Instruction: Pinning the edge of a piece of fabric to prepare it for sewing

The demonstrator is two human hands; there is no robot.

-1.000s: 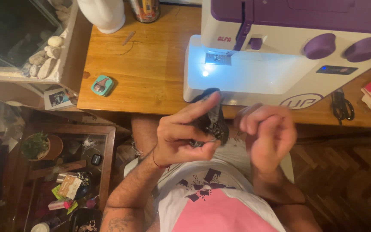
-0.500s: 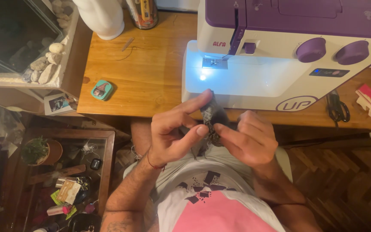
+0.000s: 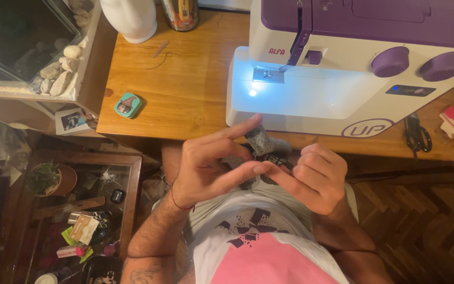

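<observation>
Pinching a small grey fabric piece (image 3: 262, 141) between both hands, left hand (image 3: 206, 168) half-open, right hand (image 3: 316, 176) curled, before the sewing machine (image 3: 342, 79) on the bench (image 3: 185, 89); feeding it needs careful alignment.

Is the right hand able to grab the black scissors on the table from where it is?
Probably yes, but not straight away. The scissors lie in the open on the wooden table, off to the side of the right hand with nothing between them. That hand is busy pinching grey fabric together with the left hand.
</observation>
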